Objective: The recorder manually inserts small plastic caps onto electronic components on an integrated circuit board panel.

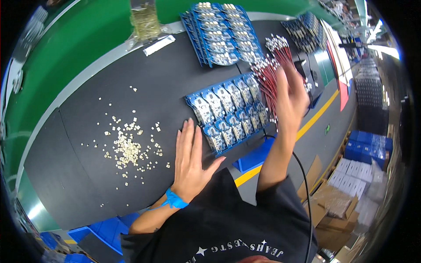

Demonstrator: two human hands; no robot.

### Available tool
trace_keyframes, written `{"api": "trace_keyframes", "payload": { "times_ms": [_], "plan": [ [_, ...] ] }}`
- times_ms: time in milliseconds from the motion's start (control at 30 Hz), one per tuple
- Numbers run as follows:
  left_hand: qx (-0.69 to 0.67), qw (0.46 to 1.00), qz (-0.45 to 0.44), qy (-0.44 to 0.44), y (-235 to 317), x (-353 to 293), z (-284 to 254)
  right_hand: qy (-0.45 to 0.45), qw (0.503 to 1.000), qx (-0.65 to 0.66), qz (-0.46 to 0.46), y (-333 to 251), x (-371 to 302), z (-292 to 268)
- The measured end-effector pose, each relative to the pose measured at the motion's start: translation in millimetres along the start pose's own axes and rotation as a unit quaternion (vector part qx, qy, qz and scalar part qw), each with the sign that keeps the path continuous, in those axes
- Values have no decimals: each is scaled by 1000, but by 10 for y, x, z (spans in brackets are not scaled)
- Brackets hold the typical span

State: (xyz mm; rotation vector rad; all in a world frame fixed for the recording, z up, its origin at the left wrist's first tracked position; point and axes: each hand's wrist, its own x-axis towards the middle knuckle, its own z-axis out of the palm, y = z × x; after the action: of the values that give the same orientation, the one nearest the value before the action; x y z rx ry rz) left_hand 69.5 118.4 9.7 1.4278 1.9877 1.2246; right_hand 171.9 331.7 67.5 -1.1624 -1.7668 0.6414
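A blue circuit board panel (228, 111) lies on the dark mat, carrying two rows of identical white-and-silver units. My left hand (190, 160) rests flat at its lower left corner, fingers stretched out and thumb spread along the near edge. A blue band (175, 199) wraps that wrist. Off the panel's right side, my right hand (293, 94) hovers by a bundle of red wire leads (268, 81) with white connectors at their ends. Motion smears the right fingers, so whether they hold a lead does not show.
Small cream-coloured connectors (129, 149) lie scattered in a loose heap on the left. Behind the panel stands a stack of similar blue boards (223, 35), with another stack (305, 33) at the far right. A black cable (302, 171) hangs beside my right arm. Blue bins (103, 234) sit below the table edge.
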Motion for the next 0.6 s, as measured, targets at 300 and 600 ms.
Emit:
{"api": "trace_keyframes", "payload": {
  "times_ms": [300, 600],
  "plan": [
    [-45, 998, 4, 48, 141, -302, -490, -86, 983, -162, -24, 157, 373, 452],
    [-114, 989, -6, 89, 40, -310, -776, 3, 924, 371, 93, -102, 375, 524]
  ]
}}
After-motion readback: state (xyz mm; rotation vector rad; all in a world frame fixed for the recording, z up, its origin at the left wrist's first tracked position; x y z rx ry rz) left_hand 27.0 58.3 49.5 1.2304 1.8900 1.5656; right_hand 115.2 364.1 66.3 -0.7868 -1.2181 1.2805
